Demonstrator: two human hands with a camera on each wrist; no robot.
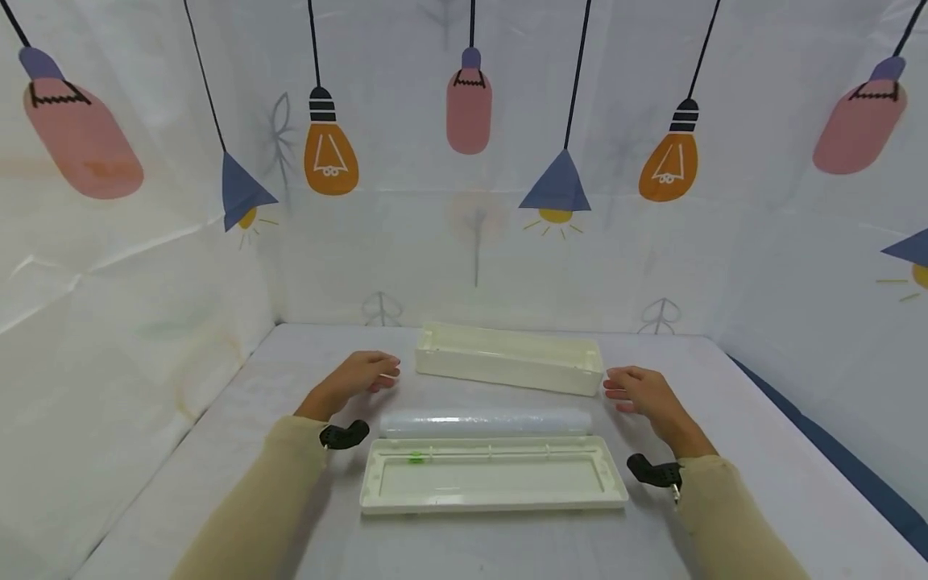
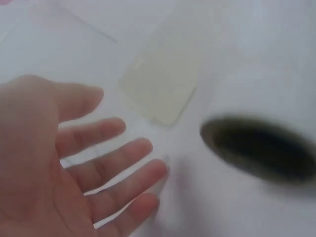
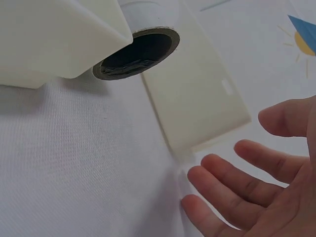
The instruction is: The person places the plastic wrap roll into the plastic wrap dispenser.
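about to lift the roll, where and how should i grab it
Probably by both ends, coming in from left and right: the roll is long and lies crosswise, its ends hollow, with the lid close along its near side.

The box [image 1: 507,372] and the tray-like lid [image 1: 493,481] are plain cream, the lid bearing a bright green piece [image 1: 416,458]. The roll [image 1: 486,423] is whitish and glossy; its core [image 3: 174,42] is greyish-brown. The table cover [image 1: 725,403] is white. The white backdrop [image 1: 406,258] carries printed pink lamps [image 1: 468,117], orange bulbs [image 1: 315,165] and blue shades [image 1: 560,185]. The sleeves [image 1: 254,499] are beige, the wrist devices [image 1: 344,436] black.
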